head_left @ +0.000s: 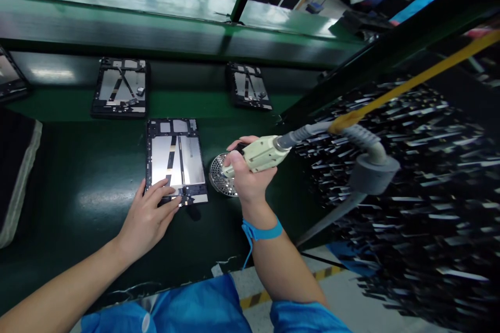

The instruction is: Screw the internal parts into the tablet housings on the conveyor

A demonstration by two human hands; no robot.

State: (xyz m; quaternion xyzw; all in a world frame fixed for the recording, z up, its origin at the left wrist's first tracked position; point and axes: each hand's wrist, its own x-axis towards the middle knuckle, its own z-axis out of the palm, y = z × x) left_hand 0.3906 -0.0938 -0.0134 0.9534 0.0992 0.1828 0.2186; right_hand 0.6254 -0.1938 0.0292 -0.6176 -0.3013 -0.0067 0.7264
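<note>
An opened tablet [193, 158], its silver inside showing dark ribbon cables, lies on the green bench in front of me. My left hand [150, 213] rests on its lower left part, fingers spread over the edge and the lower circuit area. My right hand [250, 179] is wrapped round a pale green electric screwdriver [263, 155], tilted with its front end down. That front end is over a round, perforated metal screw dish [219, 179] just right of the tablet. The screwdriver's tip is hidden by my hand and the dish. A blue band [265, 231] circles my right wrist.
Two more opened tablets [142, 86] [252, 88] lie farther back, and part of another [11, 75] shows at left. A dark block [17, 166] stands at the left. The screwdriver's grey cable [307, 132] hangs from a yellow strap [414, 80] at right.
</note>
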